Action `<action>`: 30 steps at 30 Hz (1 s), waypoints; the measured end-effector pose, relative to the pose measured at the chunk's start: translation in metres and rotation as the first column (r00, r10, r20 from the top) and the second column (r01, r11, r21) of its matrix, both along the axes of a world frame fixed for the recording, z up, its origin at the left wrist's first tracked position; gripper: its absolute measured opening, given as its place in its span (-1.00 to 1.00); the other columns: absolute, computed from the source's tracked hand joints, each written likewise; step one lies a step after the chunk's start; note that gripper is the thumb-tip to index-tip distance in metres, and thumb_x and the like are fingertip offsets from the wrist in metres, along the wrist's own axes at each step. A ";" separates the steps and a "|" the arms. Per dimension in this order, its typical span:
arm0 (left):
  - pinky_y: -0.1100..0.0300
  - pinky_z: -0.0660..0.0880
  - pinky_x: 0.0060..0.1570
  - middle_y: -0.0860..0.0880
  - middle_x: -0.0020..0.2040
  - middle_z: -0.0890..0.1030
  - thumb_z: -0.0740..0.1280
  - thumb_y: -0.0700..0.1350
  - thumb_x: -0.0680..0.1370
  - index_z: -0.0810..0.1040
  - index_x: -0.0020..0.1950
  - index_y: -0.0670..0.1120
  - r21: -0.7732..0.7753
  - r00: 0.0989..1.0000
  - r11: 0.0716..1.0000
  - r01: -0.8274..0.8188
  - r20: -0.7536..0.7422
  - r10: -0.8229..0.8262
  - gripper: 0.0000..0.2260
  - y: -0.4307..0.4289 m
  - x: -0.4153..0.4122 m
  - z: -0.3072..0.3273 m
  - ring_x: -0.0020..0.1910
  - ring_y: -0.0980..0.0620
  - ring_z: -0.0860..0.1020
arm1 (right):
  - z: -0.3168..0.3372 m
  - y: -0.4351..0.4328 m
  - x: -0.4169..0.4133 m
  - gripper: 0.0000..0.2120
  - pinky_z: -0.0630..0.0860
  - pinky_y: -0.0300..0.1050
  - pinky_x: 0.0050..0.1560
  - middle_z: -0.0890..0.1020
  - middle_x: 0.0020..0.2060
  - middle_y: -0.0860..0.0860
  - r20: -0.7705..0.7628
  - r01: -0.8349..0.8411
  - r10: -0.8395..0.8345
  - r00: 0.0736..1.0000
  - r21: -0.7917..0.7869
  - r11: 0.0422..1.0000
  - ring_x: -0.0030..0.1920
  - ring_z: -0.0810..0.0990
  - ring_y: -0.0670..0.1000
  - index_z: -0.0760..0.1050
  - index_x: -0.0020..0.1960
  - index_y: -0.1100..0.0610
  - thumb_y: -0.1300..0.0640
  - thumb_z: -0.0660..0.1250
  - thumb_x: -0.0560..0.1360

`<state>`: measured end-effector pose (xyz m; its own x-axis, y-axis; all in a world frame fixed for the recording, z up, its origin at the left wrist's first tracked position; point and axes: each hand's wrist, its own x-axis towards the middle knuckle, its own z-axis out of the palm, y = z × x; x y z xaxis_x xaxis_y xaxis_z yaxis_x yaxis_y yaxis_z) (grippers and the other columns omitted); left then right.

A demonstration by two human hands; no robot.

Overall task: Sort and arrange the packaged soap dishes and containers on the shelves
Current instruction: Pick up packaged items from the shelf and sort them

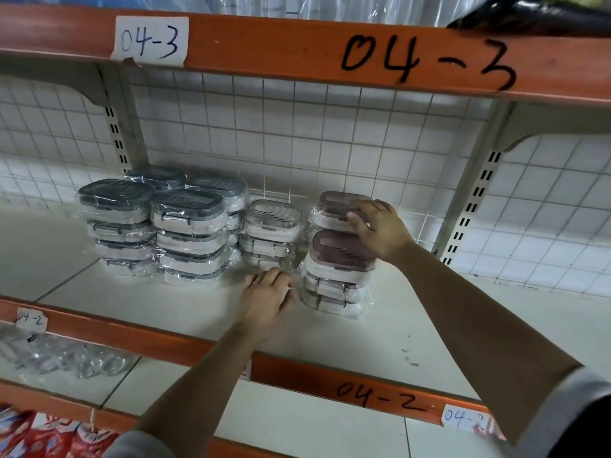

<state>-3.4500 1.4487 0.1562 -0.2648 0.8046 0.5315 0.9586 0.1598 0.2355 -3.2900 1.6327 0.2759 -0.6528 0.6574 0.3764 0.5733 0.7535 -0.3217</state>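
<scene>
Plastic-wrapped soap dishes stand in stacks on the white shelf (429, 319). Grey-lidded stacks (185, 226) fill the left side. A short clear-lidded stack (271, 233) is in the middle. Two brown-lidded stacks stand on the right, a front one (337, 259) and a rear one (334, 206). My right hand (380, 229) rests with spread fingers on the rear brown stack's top dish. My left hand (267, 295) lies low on the shelf between the clear stack and the front brown stack, fingers curled against the front stack's base; a grip is not visible.
An orange beam marked 04-3 (396, 57) runs overhead, and a wire-grid back panel (297, 127) closes the shelf. The front edge beam reads 04-2 (380, 395). Clear packets (66, 358) and red packages (49, 434) lie on lower shelves at left.
</scene>
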 end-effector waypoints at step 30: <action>0.04 0.34 -0.11 0.08 -0.20 0.57 0.18 -0.05 0.55 0.52 -0.15 -0.06 0.139 0.955 0.947 0.289 0.034 -0.296 -0.83 -0.063 0.374 -0.035 -0.20 0.01 0.53 | -0.132 -0.139 0.448 -0.88 0.47 -0.03 -0.14 0.58 -0.10 0.12 -0.226 0.211 -0.224 0.948 -0.078 0.974 -0.07 0.54 0.19 0.56 0.04 0.23 0.20 0.34 0.54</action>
